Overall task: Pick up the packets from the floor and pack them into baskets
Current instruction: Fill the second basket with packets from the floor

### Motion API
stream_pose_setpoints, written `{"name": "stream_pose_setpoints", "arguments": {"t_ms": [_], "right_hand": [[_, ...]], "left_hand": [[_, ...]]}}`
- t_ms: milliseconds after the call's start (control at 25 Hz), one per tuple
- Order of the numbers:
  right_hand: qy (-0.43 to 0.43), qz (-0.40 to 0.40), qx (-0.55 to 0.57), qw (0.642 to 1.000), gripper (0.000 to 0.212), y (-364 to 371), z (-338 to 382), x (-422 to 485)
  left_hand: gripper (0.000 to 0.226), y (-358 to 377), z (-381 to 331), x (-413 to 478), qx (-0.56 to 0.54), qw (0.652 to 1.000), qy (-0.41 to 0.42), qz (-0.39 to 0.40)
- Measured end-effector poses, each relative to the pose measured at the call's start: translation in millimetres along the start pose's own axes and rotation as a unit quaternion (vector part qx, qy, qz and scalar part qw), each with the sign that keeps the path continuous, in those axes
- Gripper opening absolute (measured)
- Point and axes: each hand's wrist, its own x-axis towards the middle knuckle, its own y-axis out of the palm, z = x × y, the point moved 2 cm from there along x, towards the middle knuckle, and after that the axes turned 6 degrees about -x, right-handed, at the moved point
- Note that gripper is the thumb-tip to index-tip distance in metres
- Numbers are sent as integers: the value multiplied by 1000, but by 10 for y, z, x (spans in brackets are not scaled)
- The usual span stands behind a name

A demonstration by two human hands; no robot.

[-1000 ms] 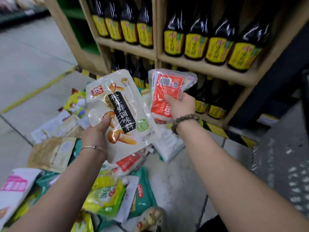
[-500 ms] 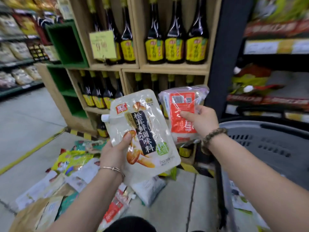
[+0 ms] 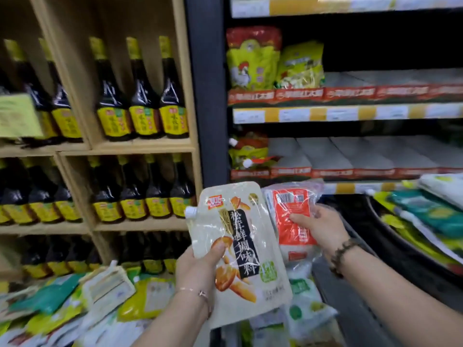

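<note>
Two packets are held up: a white spouted pouch (image 3: 238, 249) and a red-labelled packet (image 3: 293, 216).
The pouch is clasped at its lower left edge by the left grip (image 3: 198, 266), thumb laid across its front. The red-labelled packet is grasped just beside it by the right grip (image 3: 323, 226). Loose packets (image 3: 105, 294) are heaped on the floor below, and a dark basket (image 3: 411, 254), loaded with packets, is seen at right.

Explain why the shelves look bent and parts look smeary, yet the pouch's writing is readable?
Head view: the wide-angle lens bows the wooden shelf; at its edges the yellow price tag and red shelf strips smear, likely motion blur; at its centre the white pouch in the left hand is sharpest; glare glints on the red packet in the right hand.
</note>
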Motion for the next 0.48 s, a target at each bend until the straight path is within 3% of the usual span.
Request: {"name": "stream_pose_setpoints", "arguments": {"t_ms": [160,240,360,400,440,480], "right_hand": [[62,-47,-67,995,12,-435,-505,35],[116,-61,-124,984,12,-537,-823,81],[215,-44,-196,956,4,-534,-1363,183],[239,-33,-225,944,10,-503,-1507,216],[264,-32,-243,933,20,-475,-1695,250],[295,-20,-237,925,27,-448,-1792,246]], "left_hand": [[16,216,677,260,94,995,-33,22],[21,288,984,380,199,978,-56,28],[30,325,1381,535,381,918,-106,18],[33,324,1519,582,436,891,-124,35],[36,370,1576,547,525,836,-134,87],[40,380,1675,578,551,818,-129,105]]}}
